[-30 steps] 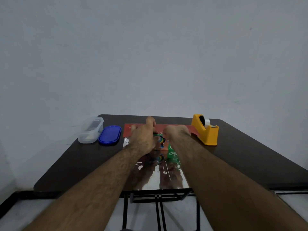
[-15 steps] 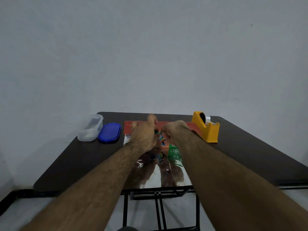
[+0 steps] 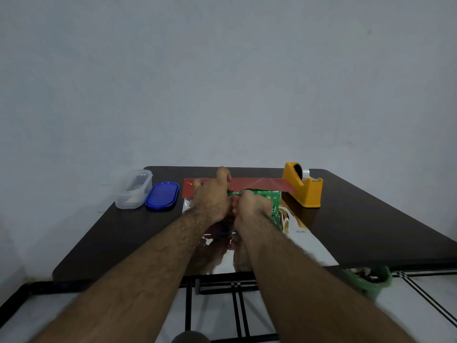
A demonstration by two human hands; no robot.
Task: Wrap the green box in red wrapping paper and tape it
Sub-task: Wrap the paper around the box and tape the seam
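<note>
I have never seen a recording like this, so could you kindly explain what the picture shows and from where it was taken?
No machine here: a person's two bare arms, filmed by a camera worn on the head, looking forward and down. The left hand and right hand are curled round the far fold of red wrapping paper and the green box. The paper's silver underside spreads toward the viewer on a dark table. A yellow tape dispenser stands at the right; a clear container and its blue lid lie at the left.
</note>
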